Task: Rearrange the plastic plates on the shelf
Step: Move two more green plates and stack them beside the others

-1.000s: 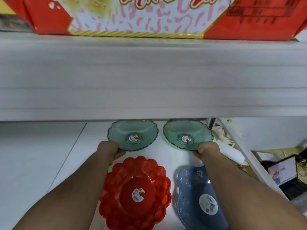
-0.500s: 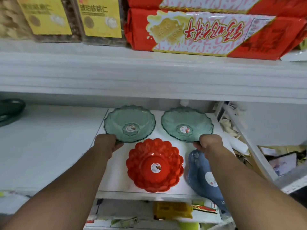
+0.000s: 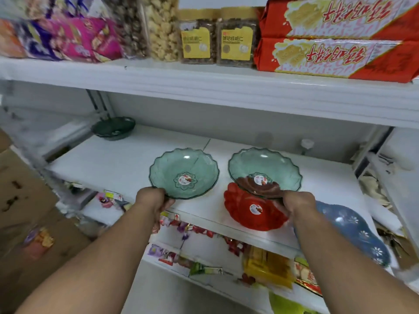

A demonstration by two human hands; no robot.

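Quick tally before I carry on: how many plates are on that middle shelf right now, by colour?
Clear green plates: 2, one in the left hand, one in the right hand
Red plate: 1
Blue plate: 1
Dark green dish at the back left: 1
Total: 5

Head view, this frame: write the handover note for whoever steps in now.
Left hand: holds the left green plate by its near rim.
Right hand: holds the right green plate by its near rim; that plate overlaps the red plate.
Blue plate overhangs the shelf edge at right; a dark bowl sits back left.
Done: both green plates gripped.
Left: placing them; final layout unclear.
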